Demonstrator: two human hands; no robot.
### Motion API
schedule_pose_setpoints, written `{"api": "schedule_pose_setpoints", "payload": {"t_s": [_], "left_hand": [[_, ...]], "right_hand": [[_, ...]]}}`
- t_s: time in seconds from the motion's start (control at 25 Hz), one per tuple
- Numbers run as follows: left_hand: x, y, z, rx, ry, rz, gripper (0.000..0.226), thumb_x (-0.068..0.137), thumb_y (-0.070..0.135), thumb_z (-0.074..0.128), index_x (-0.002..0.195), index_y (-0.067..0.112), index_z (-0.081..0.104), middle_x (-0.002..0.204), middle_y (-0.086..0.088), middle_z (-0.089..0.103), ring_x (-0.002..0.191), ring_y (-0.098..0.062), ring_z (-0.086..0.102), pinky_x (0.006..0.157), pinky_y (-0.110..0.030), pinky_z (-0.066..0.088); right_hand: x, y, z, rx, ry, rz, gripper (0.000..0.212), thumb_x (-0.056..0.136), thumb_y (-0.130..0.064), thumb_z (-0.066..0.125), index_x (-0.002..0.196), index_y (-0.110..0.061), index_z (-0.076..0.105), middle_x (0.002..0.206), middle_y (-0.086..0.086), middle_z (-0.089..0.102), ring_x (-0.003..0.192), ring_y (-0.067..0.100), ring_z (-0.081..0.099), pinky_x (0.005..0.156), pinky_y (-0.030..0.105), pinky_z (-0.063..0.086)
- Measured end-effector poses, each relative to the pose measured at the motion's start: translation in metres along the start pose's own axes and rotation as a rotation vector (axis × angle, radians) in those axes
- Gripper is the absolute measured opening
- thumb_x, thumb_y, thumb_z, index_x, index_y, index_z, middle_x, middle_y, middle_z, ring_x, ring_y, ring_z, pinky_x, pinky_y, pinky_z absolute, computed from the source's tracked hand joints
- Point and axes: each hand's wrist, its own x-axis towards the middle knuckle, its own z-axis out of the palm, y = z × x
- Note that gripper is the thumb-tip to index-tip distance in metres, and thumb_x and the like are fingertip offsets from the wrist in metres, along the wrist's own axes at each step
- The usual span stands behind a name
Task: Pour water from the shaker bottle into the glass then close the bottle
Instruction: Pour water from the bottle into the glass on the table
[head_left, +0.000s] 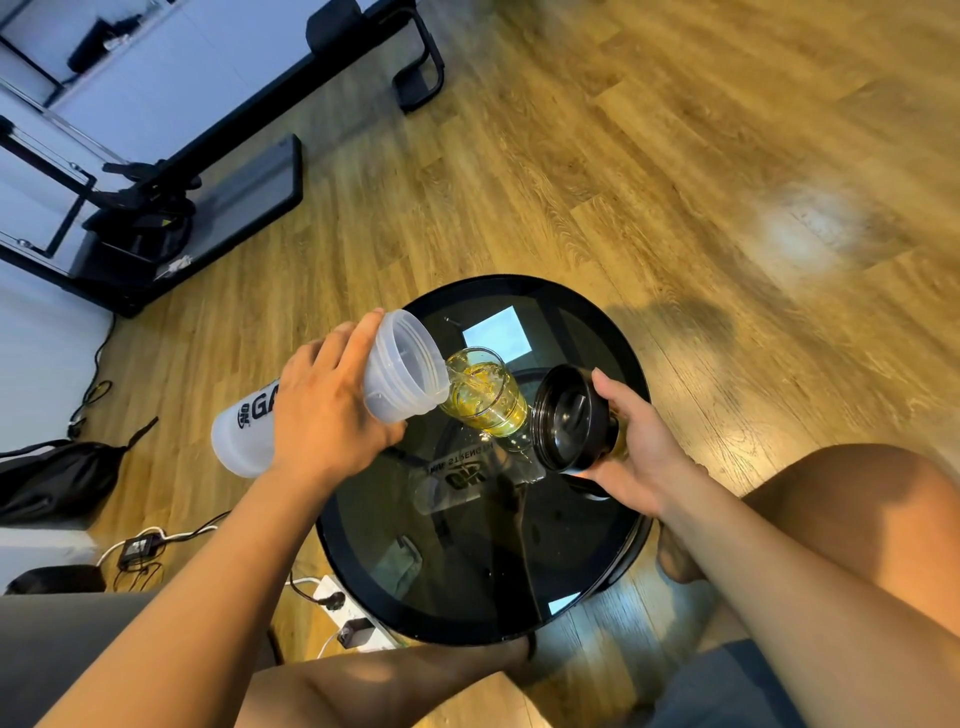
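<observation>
My left hand grips a translucent white shaker bottle with black lettering, tipped almost level with its open mouth over the glass. A thin stream of water runs from the mouth into the clear glass, which stands on the round black glass table and is partly filled. My right hand holds the black bottle lid just right of the glass, its inside facing me.
The table's dark top mirrors the bottle and a bright window patch. My bare knees sit at the near edge and right. On the wooden floor lie a power strip with cables, a black bag on the left and exercise equipment beyond.
</observation>
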Motion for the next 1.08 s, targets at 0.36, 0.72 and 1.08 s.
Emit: {"api": "schedule_pose_setpoints", "payload": {"t_s": [0.36,0.72,1.08], "left_hand": [[0.001,0.0021,-0.0022,0.027,0.016,0.025,0.113,0.052,0.021,0.095,0.153,0.01,0.044,0.136,-0.016,0.06,0.109,-0.046,0.058,0.093,-0.056,0.045],[0.0024,0.0009,-0.0046,0.059,-0.006,0.056,0.112,0.055,0.024,0.093,0.154,0.01,0.043,0.138,-0.016,0.059,0.116,-0.044,0.058,0.098,-0.058,0.044],[0.0041,-0.0005,-0.004,0.132,0.016,0.096,0.107,0.056,0.025,0.091,0.152,0.01,0.046,0.136,-0.017,0.06,0.113,-0.046,0.058,0.095,-0.059,0.045]], "right_hand": [[-0.002,-0.0012,0.0007,0.004,-0.015,0.002,0.071,0.05,-0.048,0.092,0.113,-0.019,0.074,0.112,0.016,0.073,0.1,0.038,0.071,0.079,0.054,0.058],[-0.0017,-0.0022,0.0014,0.0,-0.021,0.014,0.068,0.053,-0.049,0.09,0.112,-0.019,0.074,0.116,0.017,0.073,0.103,0.037,0.07,0.081,0.053,0.058],[-0.0071,-0.0036,0.0049,0.009,0.012,0.011,0.069,0.068,-0.046,0.078,0.128,-0.017,0.064,0.127,0.019,0.066,0.113,0.04,0.065,0.085,0.054,0.057]]}}
